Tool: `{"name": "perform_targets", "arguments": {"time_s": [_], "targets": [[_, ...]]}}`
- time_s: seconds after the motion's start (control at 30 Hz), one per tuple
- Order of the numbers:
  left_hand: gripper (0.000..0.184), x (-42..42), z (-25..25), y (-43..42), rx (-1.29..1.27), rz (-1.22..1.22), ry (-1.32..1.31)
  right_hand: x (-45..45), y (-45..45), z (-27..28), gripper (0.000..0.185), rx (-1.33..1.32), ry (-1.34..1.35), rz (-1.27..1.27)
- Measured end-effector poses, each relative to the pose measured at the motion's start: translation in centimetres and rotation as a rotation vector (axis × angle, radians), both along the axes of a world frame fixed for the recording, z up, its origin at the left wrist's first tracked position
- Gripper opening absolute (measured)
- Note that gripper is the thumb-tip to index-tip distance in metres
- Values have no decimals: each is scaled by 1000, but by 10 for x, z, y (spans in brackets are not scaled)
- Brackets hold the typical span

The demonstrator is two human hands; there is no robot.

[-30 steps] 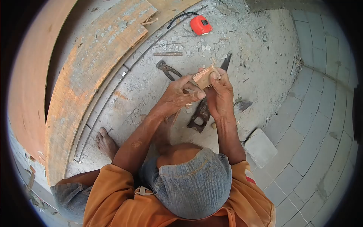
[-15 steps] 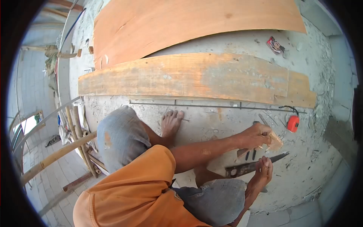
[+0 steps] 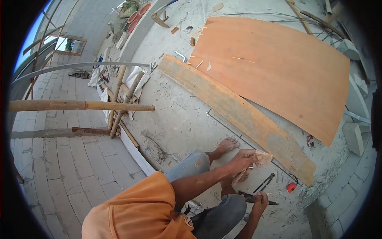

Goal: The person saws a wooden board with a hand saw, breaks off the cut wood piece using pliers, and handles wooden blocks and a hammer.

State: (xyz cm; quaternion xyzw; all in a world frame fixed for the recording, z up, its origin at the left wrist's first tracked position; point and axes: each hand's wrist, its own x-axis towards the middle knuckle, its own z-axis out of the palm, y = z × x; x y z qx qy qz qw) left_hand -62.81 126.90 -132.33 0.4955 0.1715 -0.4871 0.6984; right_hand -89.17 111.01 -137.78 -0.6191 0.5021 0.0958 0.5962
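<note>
My left hand is closed on a thin, pale piece of plywood, with splintered edges, held above the floor near my feet. My right hand is lower, its fingers curled together. Whether something small is pinched in it, I cannot make out. Behind those fingers a handsaw lies on the floor, its blade partly hidden. Dark-handled pincers rest between the saw and the plywood strip. Farther right sits a red tape measure.
A long, stained plywood strip lies ahead, beside a thin metal rod. Beyond it is a large plywood sheet. Bamboo poles stick out at left beside a raised edge, with tangled wire close by.
The view has swung left and takes in more floor. My left hand still grips the plywood piece, now nearer my foot. The right hand's fingers have curled in.
</note>
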Motion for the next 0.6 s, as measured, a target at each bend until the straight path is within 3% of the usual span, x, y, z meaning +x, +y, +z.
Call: {"name": "perform_targets", "arguments": {"time_s": [0.17,0.3,0.47,0.6], "targets": [[40,7,123,128,156,209,14,31,44,82,26,36,-32,151],[39,-10,176,217,243,308,34,42,65,134,24,23,-18,309],[39,-8,203,290,317,461,100,54,67,157,25,-107,88,516],[30,41,195,339,260,604,175,91,73,172,27,-180,224,596]]}}
